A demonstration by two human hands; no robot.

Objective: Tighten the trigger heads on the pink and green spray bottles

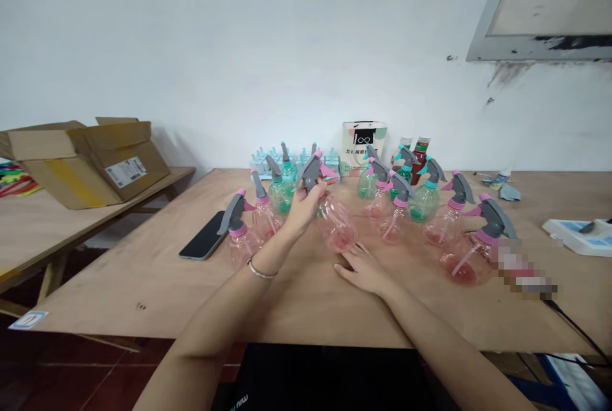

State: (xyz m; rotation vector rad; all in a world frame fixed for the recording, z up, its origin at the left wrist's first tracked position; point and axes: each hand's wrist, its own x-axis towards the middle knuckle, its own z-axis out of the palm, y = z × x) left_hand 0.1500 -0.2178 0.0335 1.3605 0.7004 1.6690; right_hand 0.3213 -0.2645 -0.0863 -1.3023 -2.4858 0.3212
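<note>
Left hand grasps tilted bottle at its neck; right hand rests flat on table, fingers released.

- The bottle is clear pink plastic with a round body, a pink collar and a grey trigger head
- It is tilted: head up and to the left, body down to the right
- A little pink liquid pools in its lower side
- The left hand grips its neck under the trigger
- Its base is low over the table, just beyond the flat right hand
</note>
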